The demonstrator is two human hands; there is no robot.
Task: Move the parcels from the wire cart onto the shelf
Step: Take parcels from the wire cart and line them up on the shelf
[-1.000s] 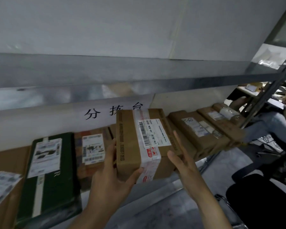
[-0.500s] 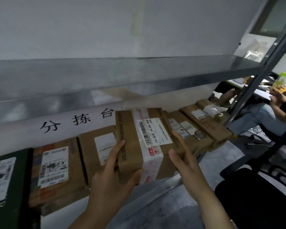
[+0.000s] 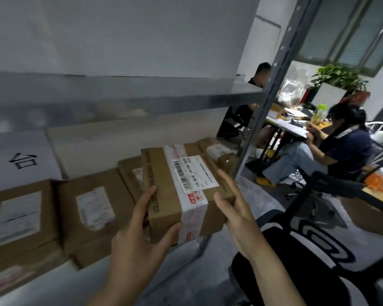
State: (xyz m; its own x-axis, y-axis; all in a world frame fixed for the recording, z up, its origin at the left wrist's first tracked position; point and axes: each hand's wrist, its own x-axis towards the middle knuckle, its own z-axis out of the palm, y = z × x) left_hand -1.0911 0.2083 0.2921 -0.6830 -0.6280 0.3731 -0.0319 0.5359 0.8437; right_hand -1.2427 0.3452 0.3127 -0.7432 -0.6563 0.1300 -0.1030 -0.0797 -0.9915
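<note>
Holding one parcel [image 3: 164,202]; two hands [image 3: 137,237] [image 3: 238,219]

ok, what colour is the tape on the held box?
The tape is white with red print, on a brown box. Head view shows it.

Dim, flat indoor light, brighter toward three o'clock around the desk [image 3: 292,127], soft shade under the shelf board [image 3: 142,102], motion blur smearing that board and the boxes [image 3: 20,219] at eight o'clock, label on the taped parcel [image 3: 164,206] sharpest, upright post [image 3: 270,98] leaning from wide-angle distortion.
</note>
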